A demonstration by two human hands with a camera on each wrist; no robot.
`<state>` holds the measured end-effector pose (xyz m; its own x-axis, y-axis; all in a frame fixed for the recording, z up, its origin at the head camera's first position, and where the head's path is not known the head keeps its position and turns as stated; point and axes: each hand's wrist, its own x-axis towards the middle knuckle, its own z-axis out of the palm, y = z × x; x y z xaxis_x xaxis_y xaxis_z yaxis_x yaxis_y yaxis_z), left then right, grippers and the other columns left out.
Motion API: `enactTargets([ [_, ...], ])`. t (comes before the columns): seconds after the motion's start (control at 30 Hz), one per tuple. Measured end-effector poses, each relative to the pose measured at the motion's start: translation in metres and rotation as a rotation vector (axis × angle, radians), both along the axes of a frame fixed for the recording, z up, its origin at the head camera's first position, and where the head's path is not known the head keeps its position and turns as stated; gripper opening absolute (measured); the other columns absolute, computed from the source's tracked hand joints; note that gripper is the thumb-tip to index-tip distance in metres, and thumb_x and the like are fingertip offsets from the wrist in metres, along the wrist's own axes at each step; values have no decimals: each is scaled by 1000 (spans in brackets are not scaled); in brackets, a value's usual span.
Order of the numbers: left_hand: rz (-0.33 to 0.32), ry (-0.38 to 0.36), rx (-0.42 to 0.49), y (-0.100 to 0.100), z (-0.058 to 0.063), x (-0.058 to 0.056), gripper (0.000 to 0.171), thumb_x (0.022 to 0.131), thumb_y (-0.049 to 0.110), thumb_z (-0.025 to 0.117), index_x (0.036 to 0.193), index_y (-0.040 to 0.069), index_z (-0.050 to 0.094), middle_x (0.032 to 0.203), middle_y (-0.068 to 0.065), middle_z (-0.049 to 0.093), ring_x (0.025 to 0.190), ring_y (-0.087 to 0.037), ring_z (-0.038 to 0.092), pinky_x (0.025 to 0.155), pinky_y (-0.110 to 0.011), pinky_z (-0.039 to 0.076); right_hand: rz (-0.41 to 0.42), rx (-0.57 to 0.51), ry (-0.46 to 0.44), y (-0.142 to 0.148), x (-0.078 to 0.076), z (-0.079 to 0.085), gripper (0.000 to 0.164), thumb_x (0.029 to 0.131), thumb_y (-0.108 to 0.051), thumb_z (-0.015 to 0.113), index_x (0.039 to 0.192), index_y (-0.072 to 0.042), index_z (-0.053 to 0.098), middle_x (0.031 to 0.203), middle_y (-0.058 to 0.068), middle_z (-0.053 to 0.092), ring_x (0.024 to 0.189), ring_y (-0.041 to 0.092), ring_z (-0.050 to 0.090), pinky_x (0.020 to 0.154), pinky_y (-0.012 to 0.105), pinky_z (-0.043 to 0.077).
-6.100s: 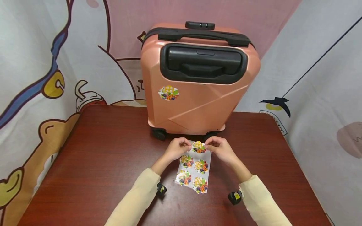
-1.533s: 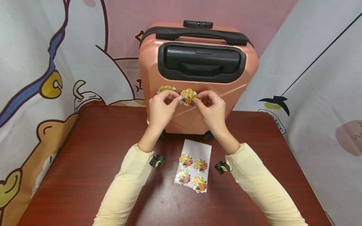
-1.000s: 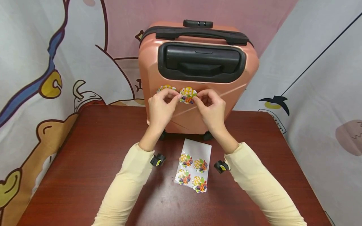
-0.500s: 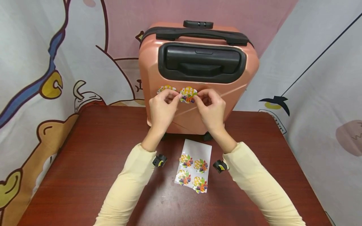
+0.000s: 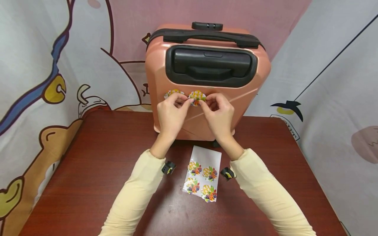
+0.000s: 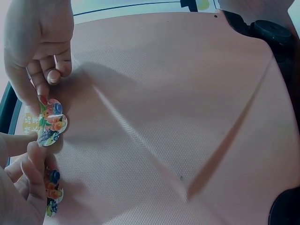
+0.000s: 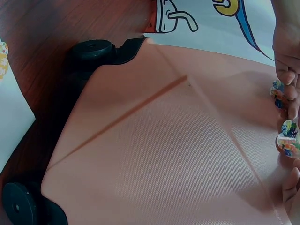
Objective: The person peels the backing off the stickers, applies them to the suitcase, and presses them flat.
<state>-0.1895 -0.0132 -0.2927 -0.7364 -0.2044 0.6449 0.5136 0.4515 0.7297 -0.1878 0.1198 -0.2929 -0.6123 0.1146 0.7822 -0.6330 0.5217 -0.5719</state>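
Both hands meet at the front of an upright coral-pink suitcase point(image 5: 206, 126). Between them is a scalloped fruit sticker point(image 5: 197, 95) with yellow lettering, seen also in the left wrist view as a bright sticker point(image 6: 52, 123). My left hand point(image 5: 172, 114) pinches its left edge, and my right hand point(image 5: 220, 116) pinches the right edge. Both thumbs lie over its lower part. Whether its back touches the shell I cannot tell. Just left of it, a matching sticker point(image 5: 173, 92) is on the suitcase, partly covered by the left fingers.
A white backing sheet point(image 5: 206, 153) with several fruit stickers on its lower part lies on the dark red table point(image 5: 118, 164), below the hands. Black wheels point(image 7: 93, 50) support the suitcase. A printed cartoon cloth point(image 5: 325, 65) hangs behind and at the sides.
Since the oldest frame, a sticker has left the top of the sheet and been carried up to the suitcase. Lately it has risen slightly, and the thumbs have moved inward over it.
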Motion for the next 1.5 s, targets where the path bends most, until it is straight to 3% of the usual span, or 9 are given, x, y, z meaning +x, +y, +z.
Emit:
enactTargets([
  [0.67, 45, 4, -16, 4, -1, 1, 15, 78, 19, 73, 76, 4, 68, 65, -4, 63, 57, -12, 57, 53, -25, 45, -146, 73, 73, -10, -3, -4, 22, 74, -9, 74, 78, 5, 57, 68, 14, 55, 57, 22, 52, 53, 30, 43],
  [1.5, 75, 33, -64, 4, 1, 0, 16, 79, 20, 72, 75, 5, 67, 64, -4, 63, 56, -13, 57, 52, -26, 44, -223, 88, 79, -15, -5, -2, 26, 75, -14, 75, 76, 4, 57, 69, 14, 55, 64, 25, 54, 57, 37, 44],
])
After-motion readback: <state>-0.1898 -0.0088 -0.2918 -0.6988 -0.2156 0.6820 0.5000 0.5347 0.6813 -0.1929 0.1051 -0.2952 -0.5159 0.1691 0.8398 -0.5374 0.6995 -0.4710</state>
